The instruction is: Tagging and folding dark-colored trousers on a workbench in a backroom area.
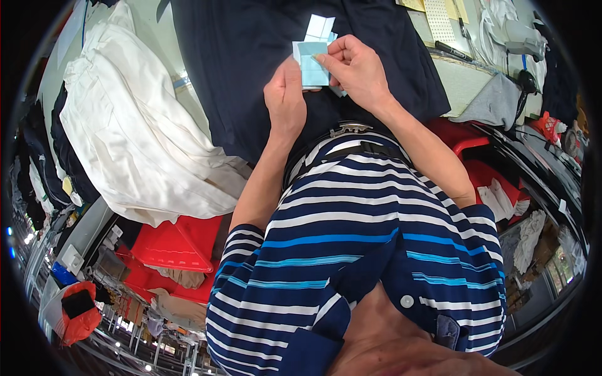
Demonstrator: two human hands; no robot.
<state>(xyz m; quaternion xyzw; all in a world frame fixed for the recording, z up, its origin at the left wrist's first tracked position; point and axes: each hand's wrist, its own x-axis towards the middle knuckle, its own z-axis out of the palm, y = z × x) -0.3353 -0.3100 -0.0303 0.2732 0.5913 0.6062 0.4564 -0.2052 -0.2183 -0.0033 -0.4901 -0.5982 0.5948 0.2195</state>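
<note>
Several small light-blue and white paper slips (313, 66) are held between my two hands, above a dark navy cloth garment (235, 70) spread over the table. My left hand (288, 91) grips the stack at its left edge, the thumb lying on top. My right hand (352, 70) pinches the front blue slip at its right edge with thumb and forefinger. A white slip with lines sticks up behind the others. Some slips show below my right hand's fingers; how many there are is hidden.
A white cloth garment (136, 136) drapes over the table's left edge. Red plastic bins (176, 244) stand below it. On the right lie a black marker pen (453, 50), a grey cloth (491, 103) and a handheld tagging tool or scanner (524, 46), its kind unclear.
</note>
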